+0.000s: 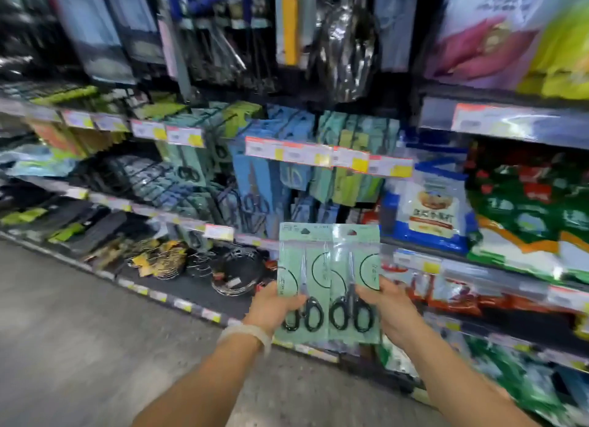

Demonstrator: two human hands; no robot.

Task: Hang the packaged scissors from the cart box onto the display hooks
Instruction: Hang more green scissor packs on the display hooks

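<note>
**Two packs of scissors held up in front of the shelves**

Much of what you see is blurry. The goods high on the shelves (497, 120) are smeared, so you cannot read any words on them. The price tags (328, 157) along the shelf edges are just white, red and yellow patches. The hooks behind those tags are hard to make out among the crowded hanging packs (255, 171). The cart and its box are out of the picture. Your elbows are cut off at the bottom edge.

You hold two packs of scissors side by side, upright, in the middle of the view, in front of the lower shelves. They are not on any hook yet.

Your left hand (274, 308) grips the left pack (302, 280) at its lower left side. The thumb lies on the front and the other fingers are hidden behind the card. A pale band (245, 334) sits on that wrist.

Your right hand (389, 311) grips the right pack (355, 280) at its lower right side, thumb pressed on the front, fingers hidden behind.

Each pack is a light green card in clear, shiny plastic. Each has a small hanging hole near the top. The scissors inside point up, with thin blades and black loop handles at the bottom. Black curved lines are printed on the cards. The right pack overlaps the left one a little where they meet.
</note>
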